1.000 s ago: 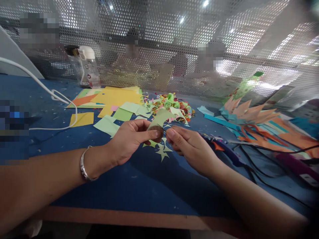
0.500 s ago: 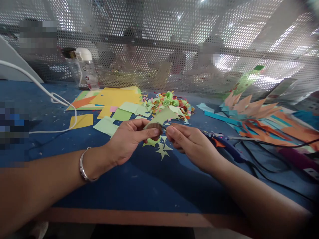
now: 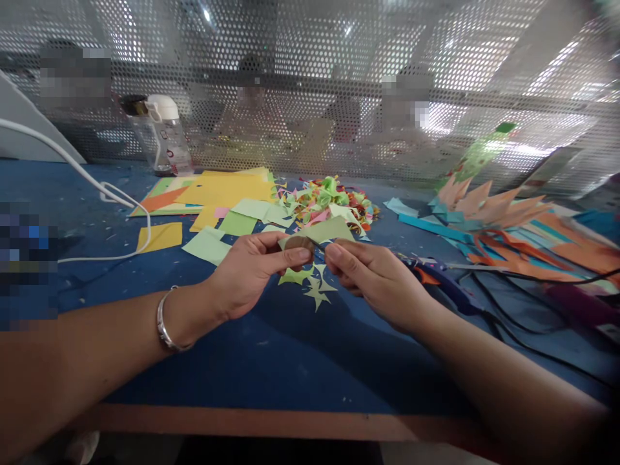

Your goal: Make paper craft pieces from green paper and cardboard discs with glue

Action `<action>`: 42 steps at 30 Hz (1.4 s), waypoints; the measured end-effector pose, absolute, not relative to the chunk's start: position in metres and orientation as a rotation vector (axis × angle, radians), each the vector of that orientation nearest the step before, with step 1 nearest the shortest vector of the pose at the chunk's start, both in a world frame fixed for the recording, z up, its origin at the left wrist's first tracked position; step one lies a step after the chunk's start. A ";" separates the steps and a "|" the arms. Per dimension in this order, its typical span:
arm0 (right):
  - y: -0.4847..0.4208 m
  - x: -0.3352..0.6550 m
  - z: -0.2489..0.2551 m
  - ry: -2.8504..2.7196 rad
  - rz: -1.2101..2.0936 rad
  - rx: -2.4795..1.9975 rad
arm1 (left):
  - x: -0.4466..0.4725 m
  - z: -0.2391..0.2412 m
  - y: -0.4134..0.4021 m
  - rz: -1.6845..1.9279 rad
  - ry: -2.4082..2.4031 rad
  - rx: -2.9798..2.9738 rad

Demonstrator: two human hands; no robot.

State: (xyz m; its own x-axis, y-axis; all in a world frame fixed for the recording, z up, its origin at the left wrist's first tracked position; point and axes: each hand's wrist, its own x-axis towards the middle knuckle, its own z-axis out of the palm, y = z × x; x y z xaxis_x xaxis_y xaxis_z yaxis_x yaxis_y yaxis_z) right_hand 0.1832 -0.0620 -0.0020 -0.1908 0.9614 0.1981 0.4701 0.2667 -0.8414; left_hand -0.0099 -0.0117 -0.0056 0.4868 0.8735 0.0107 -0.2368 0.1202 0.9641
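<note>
My left hand (image 3: 252,271) pinches a small brown round disc (image 3: 298,243) together with a pale green paper piece (image 3: 334,228) that sticks up and to the right from it. My right hand (image 3: 372,279) is closed in a pinch just right of the disc, its fingertips touching the paper's lower edge; a thin dark tip shows between the hands, too small to name. Below both hands, several pale green paper stars (image 3: 314,290) lie on the blue table (image 3: 271,361). A silver bracelet (image 3: 165,323) sits on my left wrist.
Yellow, green and orange paper sheets (image 3: 227,194) lie at the back left, beside a heap of coloured scraps (image 3: 329,197). A clear bottle (image 3: 165,139) stands by the mesh screen. A white cable (image 3: 111,194) runs left. Scissors, black cables and orange-blue cutouts (image 3: 504,219) fill the right.
The green paper piece has tilted lower and further right between my fingers. Both hands stay at about the same place above the stars.
</note>
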 end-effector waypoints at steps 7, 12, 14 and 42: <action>-0.061 0.183 -0.002 -1.790 0.820 -1.306 | -0.010 -0.005 -0.011 0.895 0.672 1.197; -0.061 0.184 -0.001 -1.806 0.801 -1.316 | -0.010 -0.005 -0.010 0.877 0.665 1.220; -0.060 0.184 -0.001 -1.805 0.798 -1.319 | -0.011 -0.005 -0.010 0.880 0.663 1.232; -0.061 0.183 0.005 -1.909 0.681 -1.380 | -0.013 -0.004 -0.007 0.798 0.647 1.237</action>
